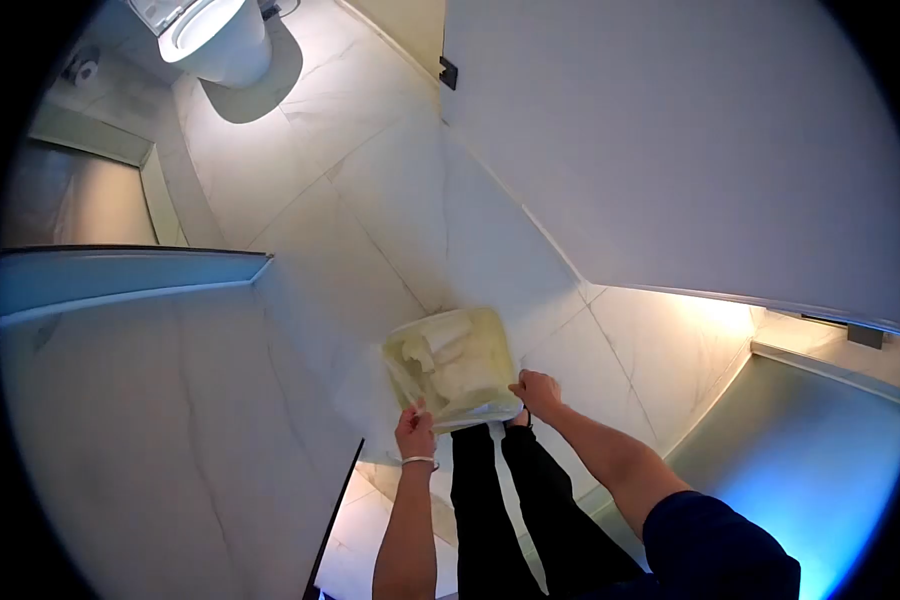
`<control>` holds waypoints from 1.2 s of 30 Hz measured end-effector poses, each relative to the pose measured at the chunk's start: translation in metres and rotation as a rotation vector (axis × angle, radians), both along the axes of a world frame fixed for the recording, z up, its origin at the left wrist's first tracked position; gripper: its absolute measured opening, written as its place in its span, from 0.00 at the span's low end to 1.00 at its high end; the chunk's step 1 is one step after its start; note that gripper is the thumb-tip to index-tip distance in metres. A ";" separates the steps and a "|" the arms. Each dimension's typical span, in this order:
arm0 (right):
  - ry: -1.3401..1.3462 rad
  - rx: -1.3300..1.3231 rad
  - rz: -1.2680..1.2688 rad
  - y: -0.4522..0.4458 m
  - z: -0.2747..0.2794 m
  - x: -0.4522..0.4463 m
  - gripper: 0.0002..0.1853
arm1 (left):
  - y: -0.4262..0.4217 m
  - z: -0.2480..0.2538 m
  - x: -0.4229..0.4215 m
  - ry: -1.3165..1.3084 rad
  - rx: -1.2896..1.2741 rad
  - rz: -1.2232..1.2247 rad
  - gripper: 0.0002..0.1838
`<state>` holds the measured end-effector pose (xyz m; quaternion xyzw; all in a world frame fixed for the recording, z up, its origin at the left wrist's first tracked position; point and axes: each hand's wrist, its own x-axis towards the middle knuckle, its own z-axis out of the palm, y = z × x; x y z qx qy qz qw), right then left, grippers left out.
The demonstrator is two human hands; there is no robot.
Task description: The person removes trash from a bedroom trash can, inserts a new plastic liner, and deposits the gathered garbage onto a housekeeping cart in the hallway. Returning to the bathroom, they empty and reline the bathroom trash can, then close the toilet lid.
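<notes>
A yellowish waste bin (395, 345) lined with a translucent plastic bag (475, 412) is in front of my legs. Crumpled white paper (460, 360) lies inside it. At the near left corner, my left hand (415, 432) is closed, its fingers pinching the edge of the bag. My right hand (538, 395) is closed at the near right corner, on the bag's rim. Whether either hand also grips the bin wall is hidden. A light band circles my left wrist.
A white toilet (225, 45) stands at the far left, near a toilet paper roll (85, 70). A large pale door (670, 150) fills the upper right. A partition (140, 275) juts in from the left. Marble-look tiles (370, 220) cover the floor.
</notes>
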<state>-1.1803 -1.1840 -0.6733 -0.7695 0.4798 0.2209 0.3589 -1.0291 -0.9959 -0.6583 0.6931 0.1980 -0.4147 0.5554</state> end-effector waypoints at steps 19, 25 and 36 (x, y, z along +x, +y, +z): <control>-0.052 1.250 -0.378 0.156 0.245 0.038 0.18 | 0.110 0.237 -0.136 -0.459 0.275 -0.145 0.12; 0.179 1.439 -0.224 0.281 0.200 0.021 0.11 | 0.197 0.321 -0.173 -0.557 0.618 -0.426 0.15; -0.021 0.904 0.480 0.592 0.214 0.072 0.08 | 0.515 0.351 -0.237 -0.708 0.632 0.347 0.15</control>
